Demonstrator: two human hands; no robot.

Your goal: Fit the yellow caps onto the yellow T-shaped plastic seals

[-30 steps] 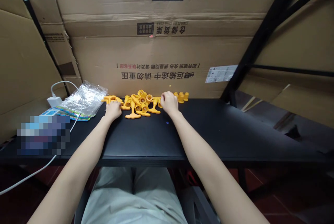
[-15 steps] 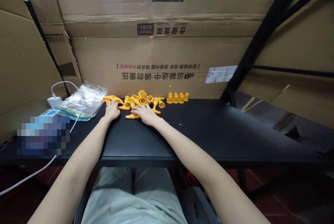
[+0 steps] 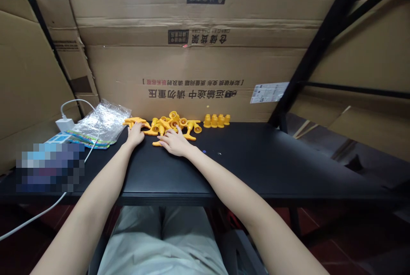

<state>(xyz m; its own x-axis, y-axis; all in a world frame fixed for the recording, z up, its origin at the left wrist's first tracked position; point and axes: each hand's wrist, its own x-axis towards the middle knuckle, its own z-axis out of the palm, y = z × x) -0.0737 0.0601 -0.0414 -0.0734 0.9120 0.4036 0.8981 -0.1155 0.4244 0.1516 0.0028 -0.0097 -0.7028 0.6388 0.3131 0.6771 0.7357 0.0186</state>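
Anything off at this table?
Back cardboard has upside-down print and a ragged edge at left. A blue speck and pale speck mark the black table near the right hand; can't tell if debris.

Your left hand [image 3: 136, 136] touches the T-shaped handles [image 3: 137, 120]; your right hand [image 3: 174, 142] lies over the near side of the yellow pile [image 3: 165, 124]. Farther right, yellow cups [image 3: 217, 121] stand clustered on the black tabletop [image 3: 256, 159], near the upright cardboard [image 3: 192, 63].

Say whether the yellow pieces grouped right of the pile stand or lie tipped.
Standing: the yellow pieces rest wide end down on the black table, narrow ends up.
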